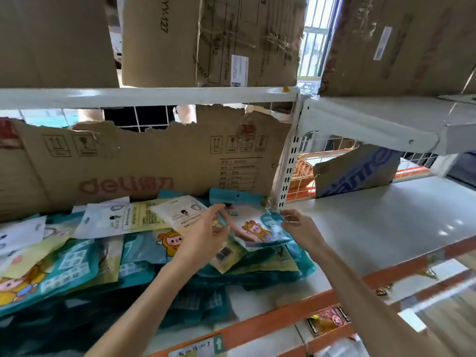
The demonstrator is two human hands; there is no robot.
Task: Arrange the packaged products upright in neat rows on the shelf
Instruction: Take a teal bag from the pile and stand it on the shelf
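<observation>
Both hands work on one teal-and-white cartoon pouch (253,225) at the right end of a loose heap of pouches (85,256), near the back of the white shelf (360,222) beside the perforated upright post (289,161). The left hand (206,235) pinches the pouch's left edge, fingers curled over it. The right hand (300,226) pinches its right edge between thumb and fingertips. The pouch is tilted, its hang-hole top leaning toward the torn Deli cardboard sheet (144,163) standing along the shelf's back edge. The remaining pouches lie flat and overlapping, spread toward the left edge; none stands upright. The shelf's right half shows bare surface. An orange price rail (296,313) runs along the front edge. Cardboard cartons (211,39) sit on the shelf above.
</observation>
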